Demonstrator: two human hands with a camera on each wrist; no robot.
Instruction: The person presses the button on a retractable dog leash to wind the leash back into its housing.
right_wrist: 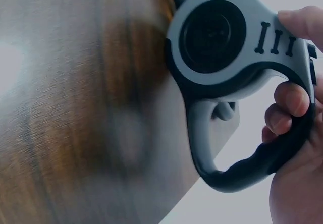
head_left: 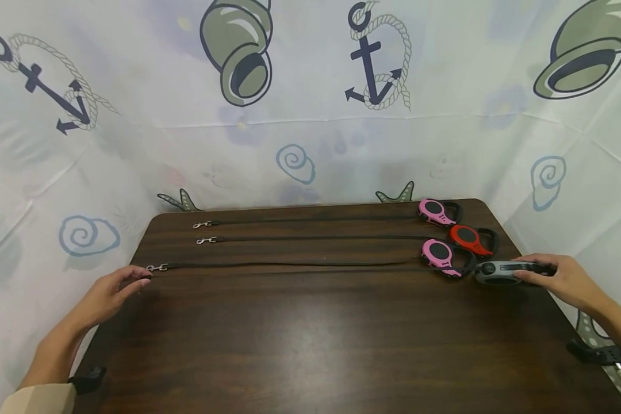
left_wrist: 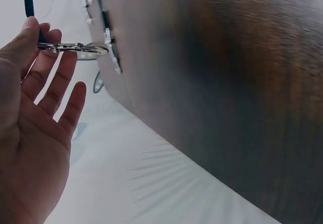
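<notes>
My right hand [head_left: 564, 279] grips the black handle of a grey retractable dog leash [head_left: 502, 272] at the table's right side. In the right wrist view the fingers curl through the handle loop, and the thumb rests on the grey case [right_wrist: 262, 37]. The leash's thin black cord stretches across to the left. At the far left my left hand [head_left: 103, 296] pinches the cord's end between thumb and fingertips. A silver snap hook [left_wrist: 75, 47] sticks out from that pinch in the left wrist view, the other fingers loosely spread.
On the dark wooden table [head_left: 310, 345] lie a pink leash [head_left: 434, 211], a red leash [head_left: 468, 238] and a nearer pink leash [head_left: 439, 253]. Their cords run left, ending in snap hooks, the nearest being a silver hook [head_left: 157, 267]. A patterned white cloth [head_left: 310, 144] hangs behind.
</notes>
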